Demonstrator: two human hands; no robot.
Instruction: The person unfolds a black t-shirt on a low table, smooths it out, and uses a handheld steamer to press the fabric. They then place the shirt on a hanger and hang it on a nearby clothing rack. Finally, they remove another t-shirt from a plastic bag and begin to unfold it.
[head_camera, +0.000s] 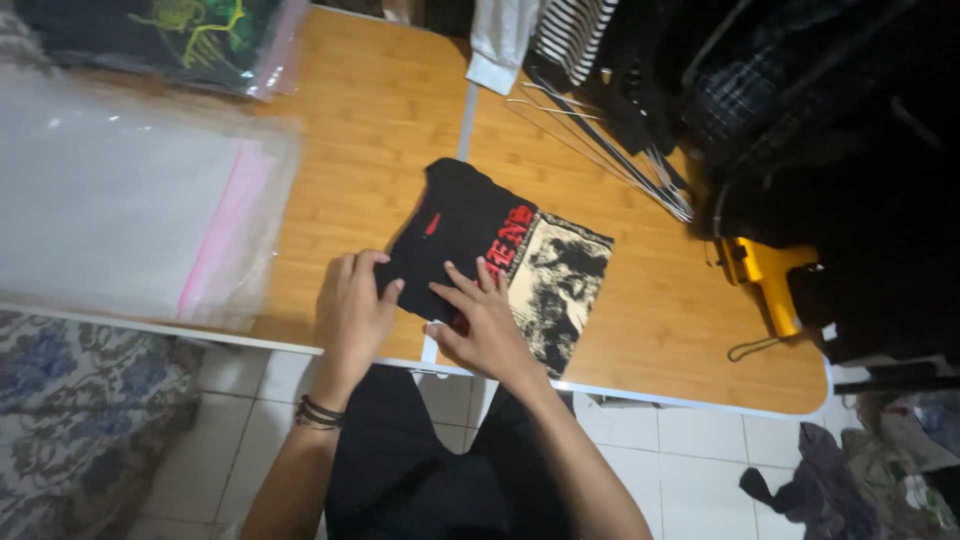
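A folded black T-shirt (470, 215) with red lettering and a cream-and-black printed panel lies on the wooden table (370, 120) near its front edge. My left hand (350, 315) grips the shirt's near left edge, fingers curled over the fabric. My right hand (485, 320) lies flat on the shirt's near middle with fingers spread, pressing it down. A dark braided band circles my left wrist.
A stack of clear plastic bags (130, 200) with a pink strip covers the table's left. A bagged dark shirt (170, 35) lies at the far left. Wire hangers (610, 150), hanging clothes and a yellow tool (765, 275) crowd the right. Clothes lie on the tiled floor (700, 440).
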